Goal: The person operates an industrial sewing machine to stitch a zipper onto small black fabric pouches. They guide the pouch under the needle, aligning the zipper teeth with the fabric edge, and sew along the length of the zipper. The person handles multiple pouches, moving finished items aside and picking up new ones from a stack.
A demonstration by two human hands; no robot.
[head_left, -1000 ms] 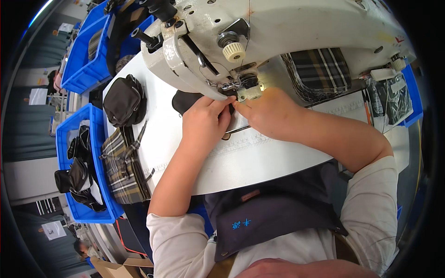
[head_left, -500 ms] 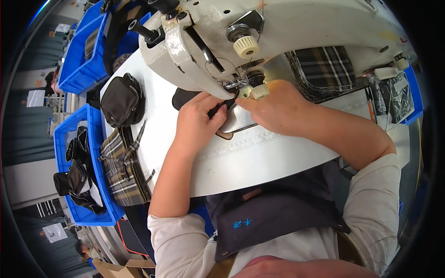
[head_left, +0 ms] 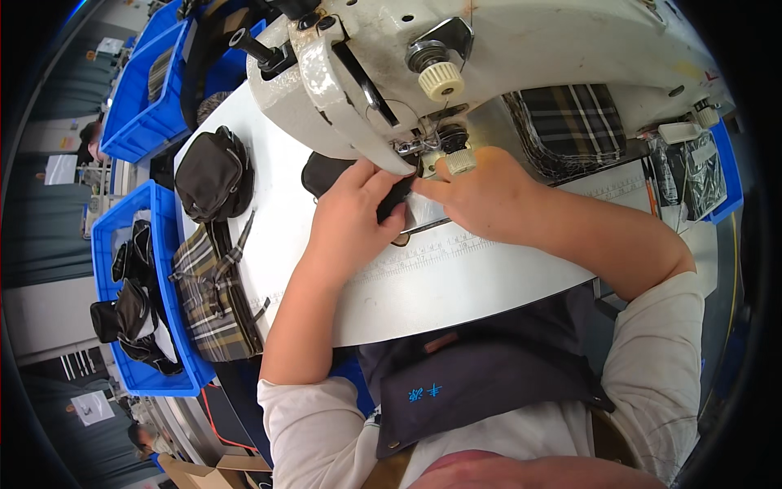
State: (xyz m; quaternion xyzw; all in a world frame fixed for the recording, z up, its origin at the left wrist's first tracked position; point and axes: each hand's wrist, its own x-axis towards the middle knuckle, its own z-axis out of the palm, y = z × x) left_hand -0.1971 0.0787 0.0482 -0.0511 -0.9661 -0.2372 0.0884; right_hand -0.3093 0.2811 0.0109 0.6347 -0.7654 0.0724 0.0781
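A black fabric piece (head_left: 324, 174) lies on the white sewing table under the head of a sewing machine (head_left: 326, 98). My left hand (head_left: 352, 216) is closed on its near part, thumb and fingers pinching the cloth left of the presser foot (head_left: 417, 148). My right hand (head_left: 493, 196) is at the foot's right side, fingers bent and the forefinger tip at the fabric's right edge. Its thumb is hidden, as is the seam under the foot. A small tan rounded tab (head_left: 400, 240) peeks out below the left hand.
A black pouch (head_left: 214, 175) and plaid fabric pieces (head_left: 213, 297) lie at the left. Beside them stands a blue bin (head_left: 183, 326) of black pouches. Stacked plaid panels (head_left: 570, 122) sit under the machine arm. A printed ruler scale (head_left: 456, 249) runs along the table.
My left hand has opened its grip slightly and shifted a little with the black piece, which now covers more of the tan tab. My right fingertips have drawn slightly down from the foot.
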